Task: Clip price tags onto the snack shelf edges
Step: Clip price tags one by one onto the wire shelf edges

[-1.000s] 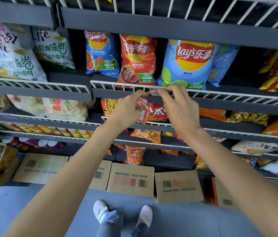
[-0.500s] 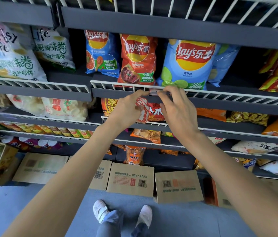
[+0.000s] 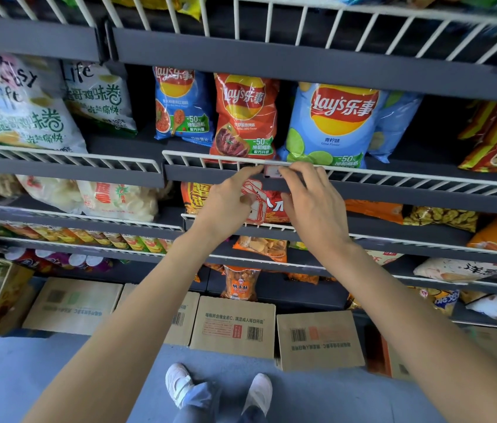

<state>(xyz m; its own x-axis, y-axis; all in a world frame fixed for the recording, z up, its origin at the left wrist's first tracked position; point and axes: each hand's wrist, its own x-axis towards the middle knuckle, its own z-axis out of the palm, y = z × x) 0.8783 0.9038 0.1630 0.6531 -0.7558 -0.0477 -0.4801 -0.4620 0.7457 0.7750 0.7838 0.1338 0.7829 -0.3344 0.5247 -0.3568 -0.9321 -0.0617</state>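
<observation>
A small price tag sits on the white wire rail of the grey snack shelf edge, below the orange Lay's bag. My left hand reaches up from the left, and its straight index finger touches the tag's left end. My right hand comes from the right with fingers spread; its index fingertip touches the tag's right end. Both thumbs hang below the rail, off the tag. The tag's lower part is hidden behind the rail.
Blue Lay's bags flank the orange one. White snack bags fill the left bay. More wire-edged shelves with snacks lie below. Cardboard boxes line the floor under the shelves, just beyond my white shoes.
My right hand's fingers have loosened and spread out from a tighter hold at the tag. The left hand stays at the tag's left end. The tag stays on the rail.
</observation>
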